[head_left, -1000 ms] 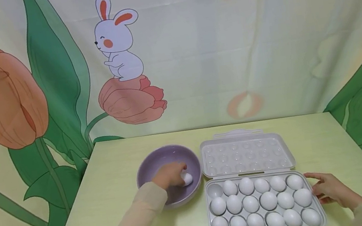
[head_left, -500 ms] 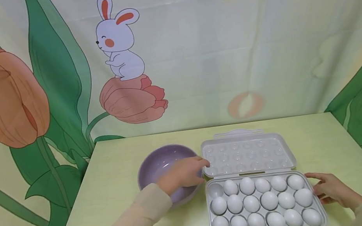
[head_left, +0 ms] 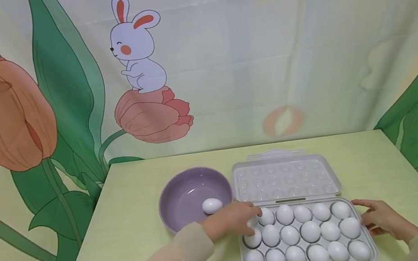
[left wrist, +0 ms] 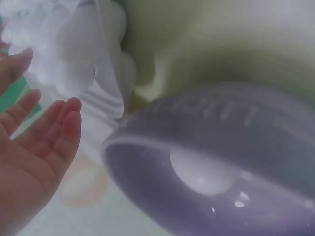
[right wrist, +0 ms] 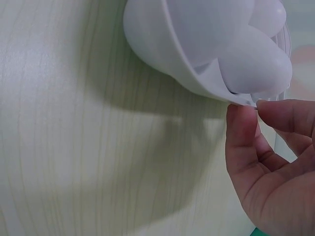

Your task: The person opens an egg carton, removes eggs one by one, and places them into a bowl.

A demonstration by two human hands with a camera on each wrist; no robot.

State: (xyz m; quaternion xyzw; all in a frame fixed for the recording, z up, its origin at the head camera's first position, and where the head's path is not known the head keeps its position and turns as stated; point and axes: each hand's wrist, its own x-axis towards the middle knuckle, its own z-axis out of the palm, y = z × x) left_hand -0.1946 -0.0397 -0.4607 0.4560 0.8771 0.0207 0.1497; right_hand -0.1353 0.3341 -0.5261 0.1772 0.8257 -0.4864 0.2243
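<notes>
An egg tray (head_left: 246, 252) of pale plastic holds rows of white eggs, with its clear dimpled lid (head_left: 282, 178) folded back behind it. My left hand (head_left: 233, 219) hovers over the tray's left end, fingers spread and holding nothing, fingertips close to the eggs (head_left: 270, 235) there. Its palm faces the camera in the left wrist view. At the tray's right end, my right hand (head_left: 384, 217) pinches the rim between thumb and fingertip, as the right wrist view shows. A single white egg (head_left: 212, 206) lies on its side in the purple bowl (head_left: 180, 194).
The bowl stands just left of the tray and lid, its rim close to them. All sit on a light wood-grain table (head_left: 135, 233). Behind hangs a curtain (head_left: 225, 77) printed with a rabbit and tulips.
My left hand has left the egg in the bowl and moved right to the tray's left end, its fingers spreading. My right hand has stayed on the tray's rim.
</notes>
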